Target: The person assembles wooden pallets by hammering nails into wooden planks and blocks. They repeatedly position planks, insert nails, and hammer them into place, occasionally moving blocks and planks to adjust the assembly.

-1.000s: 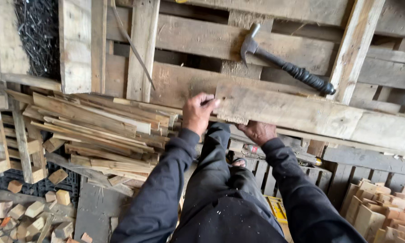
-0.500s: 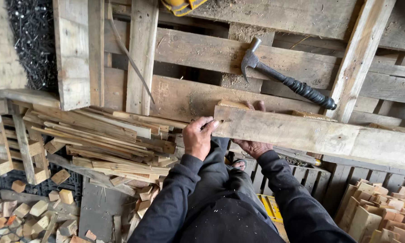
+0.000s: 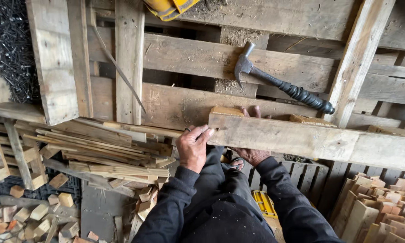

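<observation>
A long weathered wooden plank runs from the middle to the right edge, lying across a pallet. My left hand grips the plank's left end from the near side. My right hand reaches under the plank; its fingertips show above the far edge. Both arms wear dark sleeves. A black-handled claw hammer lies on the pallet boards just beyond the plank, apart from both hands.
A heap of thin split wood strips lies to the left. Small wood blocks lie on the ground at lower left, stacked cut pieces at lower right. A pile of dark nails sits top left, a yellow object at top.
The plank has come nearer and lower in view with both hands on it. The left hand shifted to the plank's end. The view tilted, showing the yellow object at the top.
</observation>
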